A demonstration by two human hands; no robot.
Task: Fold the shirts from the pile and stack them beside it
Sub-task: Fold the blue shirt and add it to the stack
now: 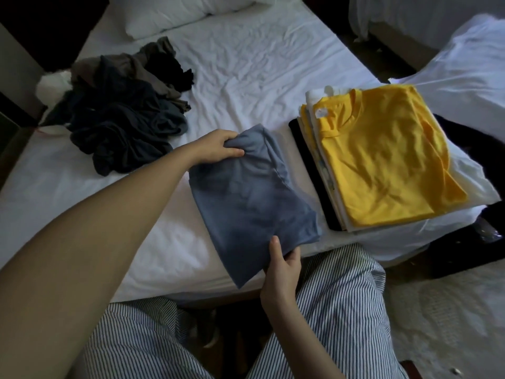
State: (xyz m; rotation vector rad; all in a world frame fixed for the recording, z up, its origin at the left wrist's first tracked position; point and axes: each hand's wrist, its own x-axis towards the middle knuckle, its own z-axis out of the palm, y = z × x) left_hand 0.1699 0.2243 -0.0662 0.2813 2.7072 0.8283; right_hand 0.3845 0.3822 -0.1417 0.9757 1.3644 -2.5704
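Pinching a soft, rectangular blue shirt [251, 198]: left hand [218, 147], right hand [281, 272].

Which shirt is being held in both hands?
The blue shirt, gripped by the left hand and right hand; the yellow shirt tops the stack, the dark pile lies apart.

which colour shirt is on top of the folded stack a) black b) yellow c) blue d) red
b: the yellow shirt lies on top of the stack, while the blue shirt lies beside it, held by the left hand and the right hand.
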